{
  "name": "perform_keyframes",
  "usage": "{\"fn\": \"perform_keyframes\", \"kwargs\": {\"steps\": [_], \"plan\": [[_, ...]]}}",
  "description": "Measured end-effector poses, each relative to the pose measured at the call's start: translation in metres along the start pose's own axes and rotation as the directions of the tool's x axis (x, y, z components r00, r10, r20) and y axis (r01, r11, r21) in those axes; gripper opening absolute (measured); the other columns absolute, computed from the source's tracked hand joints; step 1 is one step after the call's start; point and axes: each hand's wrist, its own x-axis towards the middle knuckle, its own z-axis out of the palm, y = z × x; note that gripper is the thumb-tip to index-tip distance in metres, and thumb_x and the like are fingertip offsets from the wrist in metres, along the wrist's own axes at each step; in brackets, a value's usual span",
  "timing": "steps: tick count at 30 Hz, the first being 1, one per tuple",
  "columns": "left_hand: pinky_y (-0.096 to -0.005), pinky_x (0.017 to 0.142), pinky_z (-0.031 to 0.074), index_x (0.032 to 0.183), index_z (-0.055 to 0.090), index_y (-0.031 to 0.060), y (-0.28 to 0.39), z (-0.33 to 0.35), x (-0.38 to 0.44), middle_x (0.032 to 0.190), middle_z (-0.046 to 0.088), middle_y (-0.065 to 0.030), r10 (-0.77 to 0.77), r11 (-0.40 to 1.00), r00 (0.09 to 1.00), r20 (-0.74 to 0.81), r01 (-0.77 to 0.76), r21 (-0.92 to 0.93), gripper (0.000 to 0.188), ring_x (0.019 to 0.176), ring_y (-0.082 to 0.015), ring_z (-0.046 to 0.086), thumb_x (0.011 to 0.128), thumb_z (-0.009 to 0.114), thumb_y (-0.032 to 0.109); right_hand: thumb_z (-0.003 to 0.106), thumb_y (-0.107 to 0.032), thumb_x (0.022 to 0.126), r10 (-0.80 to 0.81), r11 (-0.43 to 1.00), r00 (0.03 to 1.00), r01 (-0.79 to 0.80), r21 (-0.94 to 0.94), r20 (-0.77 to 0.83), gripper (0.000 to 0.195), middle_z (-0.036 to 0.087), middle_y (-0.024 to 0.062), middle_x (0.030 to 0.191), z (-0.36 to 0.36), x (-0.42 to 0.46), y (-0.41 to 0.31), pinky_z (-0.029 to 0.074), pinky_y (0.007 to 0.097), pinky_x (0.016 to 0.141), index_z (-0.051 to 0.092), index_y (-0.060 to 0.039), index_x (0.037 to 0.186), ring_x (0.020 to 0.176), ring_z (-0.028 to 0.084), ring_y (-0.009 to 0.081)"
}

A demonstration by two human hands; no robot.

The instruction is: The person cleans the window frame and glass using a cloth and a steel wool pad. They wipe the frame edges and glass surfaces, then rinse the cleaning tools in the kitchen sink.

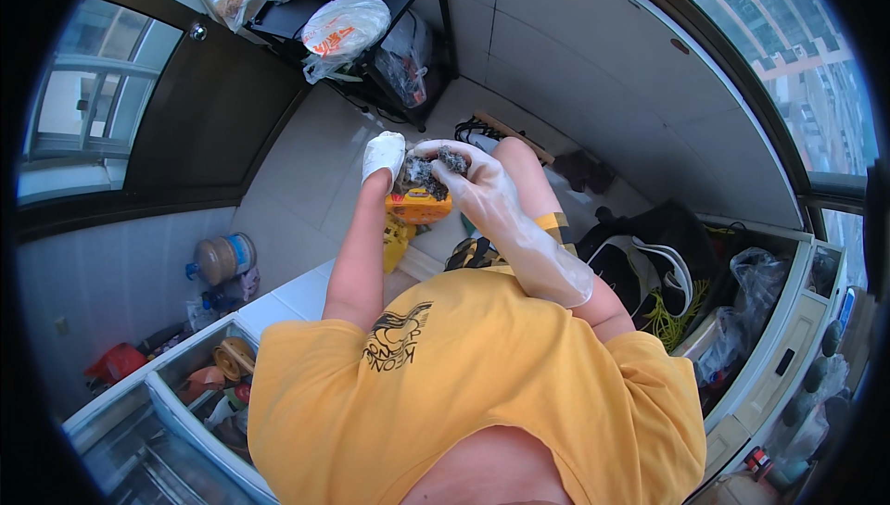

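My right hand (480,175), in a long translucent glove, pinches a dark grey, curly clump (450,159) with whitish bits between thumb and fingers. My left hand (384,155), in a short white glove, is at the left side of the greyish mass; its fingers are mostly hidden, so its hold cannot be told. Just below the clump is an orange printed package (419,206), with a yellow plastic bag (397,241) beside it, partly behind my left forearm.
A black shelf rack (434,32) with plastic bags stands ahead. A large water bottle (226,258) lies at left, near an open drawer (215,380). A black bag (650,244) and an open cabinet (758,296) are at right. Dark cloth (584,170) lies by the wall.
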Motion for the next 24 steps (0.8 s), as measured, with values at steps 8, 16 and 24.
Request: {"fn": "perform_keyframes", "kwargs": {"steps": [8,16,24], "plan": [[-0.0422,0.082,0.053,0.091,0.068,0.0049,-0.017,-0.004,-0.016,0.102,0.066,-0.0182,-0.03,0.998,0.994,-0.108,0.025,-0.053,0.027,0.094,-0.0341,0.065,0.089,0.042,0.013,0.059,-0.006,0.094,0.004,1.0,1.0,-0.005,0.005,0.019,0.019,0.067,0.0026,0.1,0.014,0.001,0.005,0.048,0.0212,0.084,0.066,-0.0023,0.111,0.092,0.06,0.0067],[-0.0418,0.081,0.054,0.092,0.07,0.0037,-0.021,-0.015,-0.04,0.099,0.067,-0.0185,-0.092,0.994,0.973,-0.214,0.078,-0.073,0.026,0.092,-0.0335,0.066,0.087,0.046,0.011,0.052,-0.002,0.097,-0.129,0.983,0.962,0.155,0.095,-0.239,0.021,0.069,0.0138,0.105,-0.006,0.028,-0.046,0.057,0.0274,0.081,0.064,-0.0008,0.114,0.094,0.068,0.0189],[-0.0404,0.081,0.054,0.092,0.069,0.0059,-0.04,-0.01,-0.055,0.099,0.067,-0.0177,-0.141,0.987,0.954,-0.263,0.116,-0.111,0.025,0.093,-0.032,0.066,0.087,0.045,0.011,0.052,-0.005,0.097,-0.23,0.962,0.891,0.269,0.049,-0.392,0.019,0.068,0.0188,0.108,-0.03,0.023,-0.088,0.058,0.0309,0.086,0.059,0.0052,0.112,0.101,0.068,0.0261]]}}
